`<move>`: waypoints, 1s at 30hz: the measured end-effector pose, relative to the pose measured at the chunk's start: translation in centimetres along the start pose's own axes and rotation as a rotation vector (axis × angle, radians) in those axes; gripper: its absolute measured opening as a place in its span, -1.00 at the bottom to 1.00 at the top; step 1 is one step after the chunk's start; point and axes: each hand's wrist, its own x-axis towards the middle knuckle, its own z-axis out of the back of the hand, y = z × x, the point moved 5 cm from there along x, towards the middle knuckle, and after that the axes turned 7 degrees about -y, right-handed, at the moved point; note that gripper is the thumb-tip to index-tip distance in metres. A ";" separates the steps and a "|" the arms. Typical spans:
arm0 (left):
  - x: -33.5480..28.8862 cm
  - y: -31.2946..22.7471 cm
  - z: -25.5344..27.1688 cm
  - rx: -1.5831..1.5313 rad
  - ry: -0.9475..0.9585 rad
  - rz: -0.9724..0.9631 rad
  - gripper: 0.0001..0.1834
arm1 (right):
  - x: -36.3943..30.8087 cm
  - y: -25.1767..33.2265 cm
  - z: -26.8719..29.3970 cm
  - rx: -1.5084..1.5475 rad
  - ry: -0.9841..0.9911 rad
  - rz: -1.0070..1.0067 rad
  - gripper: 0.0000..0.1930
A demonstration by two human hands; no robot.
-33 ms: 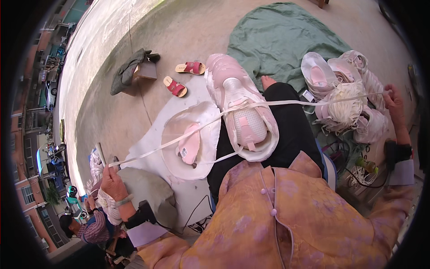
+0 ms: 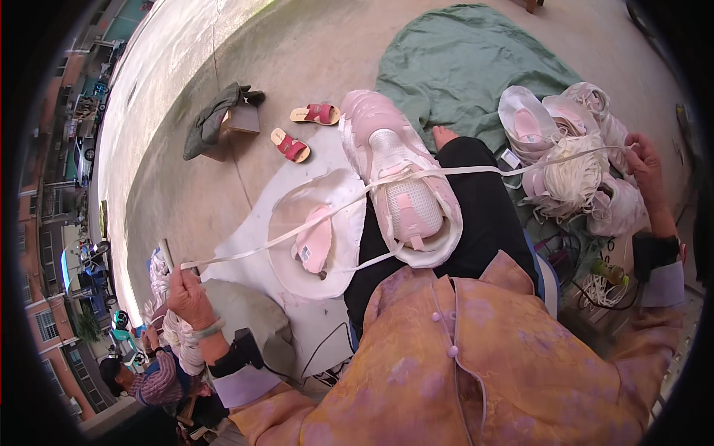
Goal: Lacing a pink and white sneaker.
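Note:
Across my black-trousered lap rests a pink and white sneaker (image 2: 372, 123), toe pointing away. A long flat white shoelace (image 2: 473, 170) runs through the front of its opening and stretches out to both sides. Far to the left, my left hand (image 2: 192, 301) is closed on one end of the lace. My right hand (image 2: 645, 169) pinches the other end at the far right, where the lace sags slightly. Left of the sneaker lies a white shoe upper (image 2: 281, 204) with a pink piece (image 2: 316, 241) inside. A pale rod (image 2: 165, 254) shows beside my left fingers; whether I hold it is unclear.
Several pink and white shoe uppers (image 2: 524, 111) and a bundle of white laces (image 2: 569, 175) are heaped at the right. A green cloth (image 2: 461, 59) covers the floor ahead. Red slippers (image 2: 321, 114), a box (image 2: 239, 119) with dark cloth, and a person (image 2: 160, 379) are leftward.
My right hand has come slightly inward to the left, and the lace on that side hangs a little looser. My left hand has shifted barely.

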 end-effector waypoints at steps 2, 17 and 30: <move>-0.7 -6.4 -2.4 -0.289 -0.019 -0.110 -0.79 | -1.8 5.7 -7.8 0.252 0.161 -0.131 -0.98; -11.7 -27.4 -13.3 -1.226 0.795 0.000 -0.53 | -7.8 20.5 -28.0 0.623 0.477 0.132 -0.80; -12.8 -27.6 -13.7 -1.274 0.850 0.187 -0.38 | -9.5 20.3 -30.0 1.055 0.711 -0.286 -0.81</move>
